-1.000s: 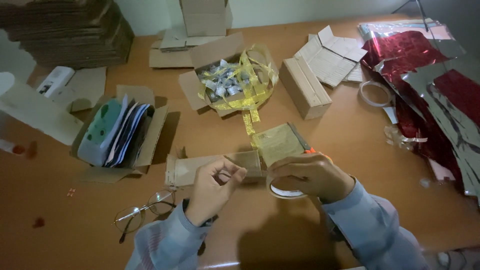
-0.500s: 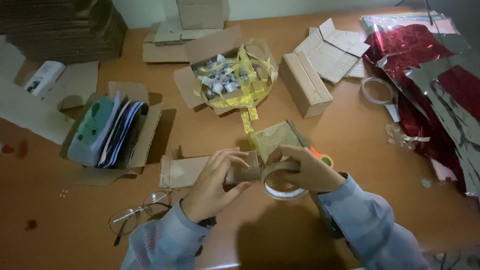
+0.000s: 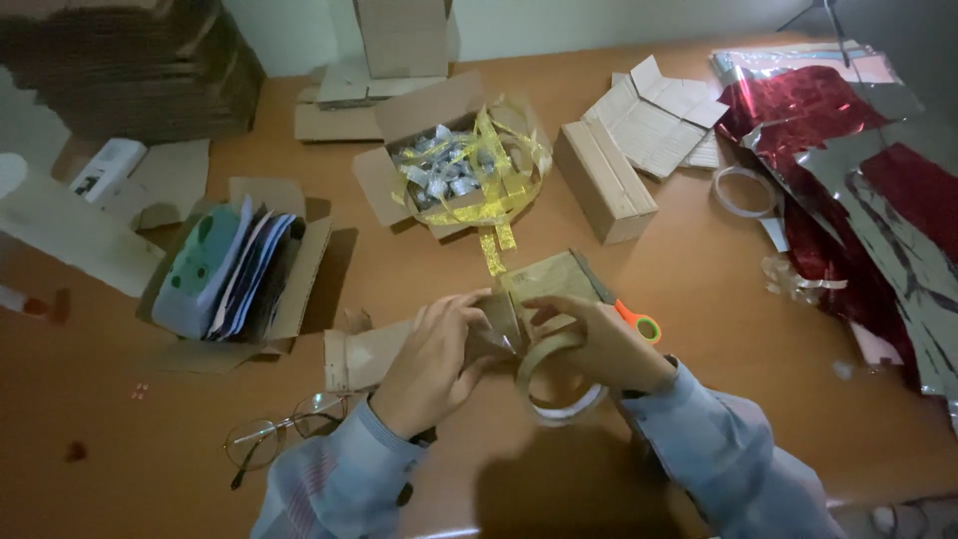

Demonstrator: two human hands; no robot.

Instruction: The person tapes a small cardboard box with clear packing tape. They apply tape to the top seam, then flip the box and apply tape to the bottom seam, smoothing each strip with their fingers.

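My left hand presses its fingers on a small flat cardboard box lying on the brown table. My right hand grips a roll of clear tape, tilted up against the same box, thumb and fingers meeting the left hand's fingertips at the box's end. A sheet of gold paper lies just behind the hands. Orange-handled scissors stick out beside my right wrist.
Glasses lie near my left sleeve. An open box of cards stands at left, an open box with silver pieces and gold ribbon behind. A closed carton, flat cartons, another tape roll and red and silver foil are at right.
My hands came together over the small box. The right hand lifted the tape roll off the table and brought it up against the box.
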